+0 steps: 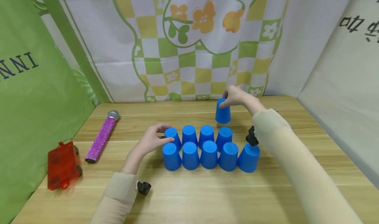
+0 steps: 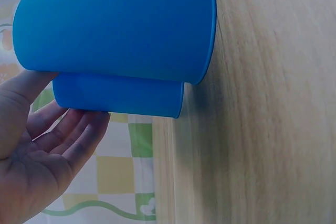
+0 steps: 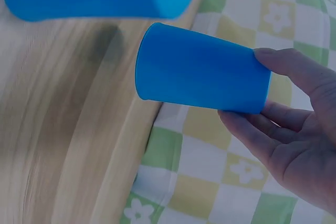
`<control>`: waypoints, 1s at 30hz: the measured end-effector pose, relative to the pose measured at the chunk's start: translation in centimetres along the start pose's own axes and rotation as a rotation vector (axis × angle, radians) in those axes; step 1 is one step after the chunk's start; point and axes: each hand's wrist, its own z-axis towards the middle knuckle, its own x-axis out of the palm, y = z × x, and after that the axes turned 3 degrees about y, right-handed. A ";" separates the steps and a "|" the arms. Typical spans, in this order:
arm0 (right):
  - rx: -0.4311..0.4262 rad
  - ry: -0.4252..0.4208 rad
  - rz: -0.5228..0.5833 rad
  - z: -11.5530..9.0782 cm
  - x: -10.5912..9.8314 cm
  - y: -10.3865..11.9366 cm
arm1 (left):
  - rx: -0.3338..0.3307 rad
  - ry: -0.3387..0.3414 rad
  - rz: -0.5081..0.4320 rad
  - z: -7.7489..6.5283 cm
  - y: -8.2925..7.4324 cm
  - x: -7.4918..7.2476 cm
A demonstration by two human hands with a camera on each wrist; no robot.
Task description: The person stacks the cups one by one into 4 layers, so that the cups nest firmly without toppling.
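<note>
Several blue cups stand upside down in two rows on the wooden table. My left hand (image 1: 152, 139) grips the leftmost back-row cup (image 1: 173, 136), thumb on the near side and fingers around the far side. In the left wrist view, a front-row cup (image 2: 121, 27) partly covers that gripped cup (image 2: 118, 95). Behind the rows at the right, my right hand (image 1: 235, 96) pinches another upside-down blue cup (image 1: 223, 113) near its base, apart from the others. Whether its rim touches the table I cannot tell. The front row's right end is a slightly tilted-looking cup (image 1: 248, 158).
A purple glitter microphone (image 1: 102, 136) lies on the left of the table (image 1: 189, 197). Beside it, at the left edge, is a red toy vehicle (image 1: 63, 164). A checkered curtain (image 1: 189, 62) hangs behind the table, with green cloth (image 1: 35, 95) on the left.
</note>
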 end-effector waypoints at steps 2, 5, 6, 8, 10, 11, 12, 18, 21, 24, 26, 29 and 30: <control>0.000 0.017 0.001 0.5 0.5 0.5 | 0.000 -0.005 0.005 0.0 0.0 0.0; 0.001 0.043 -0.002 1.1 1.1 1.0 | 0.008 -0.012 0.010 0.0 0.1 -0.1; -0.001 0.050 -0.005 1.2 1.3 1.2 | 0.007 -0.015 0.011 0.0 0.1 -0.1; -0.005 0.059 -0.010 1.4 1.6 1.5 | 0.012 -0.020 0.013 -0.1 0.2 -0.1; -0.008 0.073 -0.019 1.6 1.8 1.7 | 0.015 -0.025 0.013 -0.1 0.2 -0.1; -0.008 0.083 -0.022 1.6 1.9 1.8 | 0.016 -0.027 0.013 -0.1 0.3 -0.1; -0.008 0.090 -0.027 1.7 2.0 1.8 | 0.014 -0.028 0.010 -0.2 0.3 -0.1; -0.009 0.128 -0.037 1.8 2.5 1.9 | 0.017 -0.043 0.017 -0.4 0.4 -0.1; -0.012 0.141 -0.038 2.0 2.7 1.9 | 0.004 -0.050 0.021 -0.5 0.4 -0.2; -0.015 0.151 -0.045 2.1 2.9 1.8 | -0.021 -0.051 0.017 -0.5 0.2 -0.4; -0.022 0.155 -0.054 2.1 3.0 1.8 | -0.035 -0.051 0.019 -0.5 0.1 -0.6; -0.027 0.163 -0.063 2.2 3.1 1.8 | -0.042 -0.057 0.028 -0.5 0.1 -0.9; -0.029 0.168 -0.062 2.2 3.2 1.7 | -0.042 -0.062 0.032 -0.6 0.1 -1.0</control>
